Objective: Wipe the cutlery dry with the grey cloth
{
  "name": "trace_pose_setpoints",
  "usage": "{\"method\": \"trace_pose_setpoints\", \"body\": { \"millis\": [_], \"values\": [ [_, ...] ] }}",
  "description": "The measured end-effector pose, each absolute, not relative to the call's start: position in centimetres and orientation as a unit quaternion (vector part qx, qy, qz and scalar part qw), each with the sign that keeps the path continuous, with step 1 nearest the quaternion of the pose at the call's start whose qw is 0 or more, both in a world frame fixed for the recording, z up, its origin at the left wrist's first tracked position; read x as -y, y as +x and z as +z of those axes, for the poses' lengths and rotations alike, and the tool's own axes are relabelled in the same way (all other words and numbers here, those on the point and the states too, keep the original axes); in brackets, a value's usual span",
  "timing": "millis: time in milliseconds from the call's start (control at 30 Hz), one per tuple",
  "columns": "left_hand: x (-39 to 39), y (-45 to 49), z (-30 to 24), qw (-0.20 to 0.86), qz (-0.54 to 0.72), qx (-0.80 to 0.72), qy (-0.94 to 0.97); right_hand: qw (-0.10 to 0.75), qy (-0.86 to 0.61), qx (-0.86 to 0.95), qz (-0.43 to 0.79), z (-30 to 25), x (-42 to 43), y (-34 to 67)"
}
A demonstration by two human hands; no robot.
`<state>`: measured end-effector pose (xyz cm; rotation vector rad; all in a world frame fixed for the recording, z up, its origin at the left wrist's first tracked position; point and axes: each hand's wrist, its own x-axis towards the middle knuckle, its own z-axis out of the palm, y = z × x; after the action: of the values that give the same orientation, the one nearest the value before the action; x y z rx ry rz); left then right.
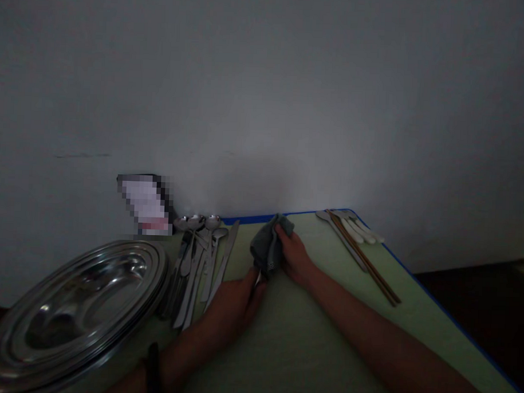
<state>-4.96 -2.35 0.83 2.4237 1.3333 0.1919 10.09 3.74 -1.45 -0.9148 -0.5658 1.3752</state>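
Near the middle of the table, my right hand (294, 255) is closed on a grey-green cloth (265, 242). The cloth is bunched around the far end of a shiny metal piece of cutlery (258, 276). My left hand (236, 299) grips the near end of that piece, just below the cloth. Its head is hidden in the cloth, so I cannot tell which kind it is. Left of my left hand lies a row of metal spoons (195, 221) and knives (228, 247), several of them overlapping.
Stacked oval metal trays (86, 305) take up the table's left side. Behind them a phone-like screen (145, 204), blurred out, leans against the wall. Wooden chopsticks (371, 269), a metal spoon (342, 236) and several white-handled utensils (353, 229) lie at the right, near the blue-edged table (317, 336) border.
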Motion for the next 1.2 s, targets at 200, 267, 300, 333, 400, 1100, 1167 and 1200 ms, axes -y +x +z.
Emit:
{"method": "trace_pose_setpoints", "body": {
  "millis": [200, 267, 300, 333, 400, 1100, 1167, 1200],
  "values": [
    [2.1, -5.1, 0.3, 0.185, 0.088, -0.476, 0.855, 0.601, -0.392, 0.322, 0.618, -0.8, -3.3, 10.3],
    [2.0, -5.1, 0.3, 0.185, 0.092, -0.475, 0.856, 0.596, -0.372, 0.337, 0.627, -0.4, -3.1, 10.3],
    [2.1, -5.1, 0.3, 0.185, 0.089, -0.474, 0.856, 0.596, -0.366, 0.341, 0.628, -0.2, -3.1, 10.4],
    [2.1, -5.1, 0.4, 0.187, 0.085, -0.474, 0.856, 0.596, -0.364, 0.342, 0.628, -0.1, -3.1, 10.4],
    [2.1, -5.1, 0.6, 0.19, 0.078, -0.474, 0.856, 0.601, -0.362, 0.339, 0.627, -0.1, -3.0, 10.4],
    [2.1, -5.1, 0.7, 0.185, 0.074, -0.468, 0.861, 0.616, -0.405, 0.26, 0.624, -0.6, -3.3, 10.3],
    [2.2, -5.1, 0.7, 0.193, 0.075, -0.467, 0.86, 0.612, -0.408, 0.289, 0.613, -0.7, -3.2, 10.2],
    [2.2, -5.1, 0.7, 0.196, 0.075, -0.466, 0.86, 0.609, -0.413, 0.299, 0.608, -0.7, -3.2, 10.2]
  ]
}}
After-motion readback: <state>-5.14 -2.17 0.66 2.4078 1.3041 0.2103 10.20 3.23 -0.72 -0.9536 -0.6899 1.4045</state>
